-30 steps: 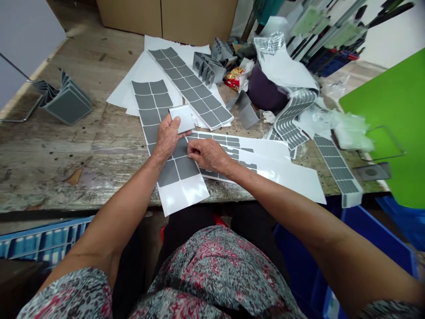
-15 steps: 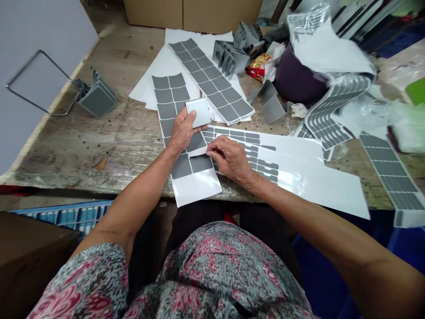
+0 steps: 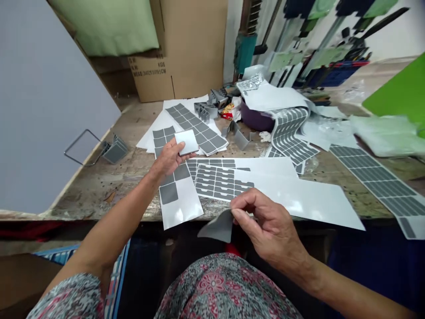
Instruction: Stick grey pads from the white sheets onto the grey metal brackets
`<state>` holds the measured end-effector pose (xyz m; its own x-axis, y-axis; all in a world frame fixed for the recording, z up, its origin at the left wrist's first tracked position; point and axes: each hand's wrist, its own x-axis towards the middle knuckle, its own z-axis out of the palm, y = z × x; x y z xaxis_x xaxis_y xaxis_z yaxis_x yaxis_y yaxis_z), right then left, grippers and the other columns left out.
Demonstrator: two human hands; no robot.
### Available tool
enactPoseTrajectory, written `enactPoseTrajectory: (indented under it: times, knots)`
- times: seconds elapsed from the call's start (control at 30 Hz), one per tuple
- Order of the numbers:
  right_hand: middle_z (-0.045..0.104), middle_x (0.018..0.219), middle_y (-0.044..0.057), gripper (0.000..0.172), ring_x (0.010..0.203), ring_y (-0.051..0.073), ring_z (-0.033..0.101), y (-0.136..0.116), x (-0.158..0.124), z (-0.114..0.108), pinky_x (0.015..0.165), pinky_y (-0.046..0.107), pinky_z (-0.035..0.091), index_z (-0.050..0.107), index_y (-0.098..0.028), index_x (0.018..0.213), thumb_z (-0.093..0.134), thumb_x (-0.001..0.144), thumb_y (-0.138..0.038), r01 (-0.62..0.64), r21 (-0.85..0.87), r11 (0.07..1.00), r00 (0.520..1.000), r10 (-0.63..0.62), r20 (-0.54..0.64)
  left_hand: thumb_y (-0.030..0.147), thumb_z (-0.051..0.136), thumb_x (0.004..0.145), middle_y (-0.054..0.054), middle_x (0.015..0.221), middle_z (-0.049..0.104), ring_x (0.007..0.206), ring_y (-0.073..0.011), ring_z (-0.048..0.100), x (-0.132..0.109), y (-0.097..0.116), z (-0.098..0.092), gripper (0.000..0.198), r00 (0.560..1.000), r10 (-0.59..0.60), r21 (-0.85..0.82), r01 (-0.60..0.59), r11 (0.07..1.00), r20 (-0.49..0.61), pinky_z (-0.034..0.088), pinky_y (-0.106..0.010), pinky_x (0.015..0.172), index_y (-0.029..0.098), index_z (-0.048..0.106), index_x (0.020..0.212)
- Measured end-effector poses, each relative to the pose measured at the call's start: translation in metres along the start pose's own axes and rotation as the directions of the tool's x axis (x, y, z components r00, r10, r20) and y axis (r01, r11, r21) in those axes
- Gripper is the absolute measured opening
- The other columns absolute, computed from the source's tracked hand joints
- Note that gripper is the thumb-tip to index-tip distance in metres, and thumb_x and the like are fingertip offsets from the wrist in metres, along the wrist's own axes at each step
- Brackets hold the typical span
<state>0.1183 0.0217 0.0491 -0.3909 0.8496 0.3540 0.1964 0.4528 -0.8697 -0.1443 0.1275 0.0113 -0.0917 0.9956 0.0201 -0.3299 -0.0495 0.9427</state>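
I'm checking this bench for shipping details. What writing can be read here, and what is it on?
"G.W. KGS" on the cardboard carton
"N.W. KGS" below it on the carton
"MEAS" and a size in CM, also on the carton; the digits are too blurred to be sure of
Snack packet: print too small to read

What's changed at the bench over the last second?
The right hand has lifted off the sheets toward the body and now pinches a floppy grey pad. The left hand still holds the white square piece; the pad sheets lie as before.
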Motion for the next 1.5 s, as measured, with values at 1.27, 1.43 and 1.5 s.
enactPoseTrajectory:
  times: [1.27,1.43,1.5]
  knots:
    - [0.052,0.067,-0.004,0.011,0.057,0.008,0.047,0.024,-0.019,-0.049,0.051,0.02,0.041,0.053,-0.019,0.078,0.063,0.083,-0.023,-0.278,0.209,0.937,0.957,0.29,-0.028,0.011,0.062,0.082,-0.008,0.121,0.057,0.109,-0.0225,0.058,-0.155,-0.044,0.112,0.05,0.841,-0.359,0.066,0.365,0.929,0.404,0.057,-0.034,0.088,0.021,0.048,0.129]
    - [0.052,0.067,-0.004,0.012,0.056,0.008,0.049,0.039,-0.014,-0.045,0.051,0.021,0.043,0.052,-0.019,0.08,0.063,0.084,-0.024,-0.318,0.277,0.907,0.946,0.324,0.026,0.006,0.055,0.085,-0.006,0.119,0.054,0.109,-0.0186,0.057,-0.156,-0.048,0.107,0.048,0.841,-0.343,0.026,0.367,0.93,0.418,0.058,-0.034,0.091,0.022,0.047,0.13]
    - [0.052,0.067,-0.005,0.012,0.056,0.008,0.049,0.041,-0.013,-0.043,0.051,0.021,0.043,0.052,-0.019,0.08,0.063,0.085,-0.024,-0.321,0.274,0.907,0.945,0.324,0.038,0.004,0.052,0.085,-0.005,0.12,0.054,0.109,-0.0177,0.056,-0.155,-0.048,0.107,0.05,0.841,-0.333,0.026,0.356,0.934,0.427,0.057,-0.034,0.093,0.023,0.046,0.131]
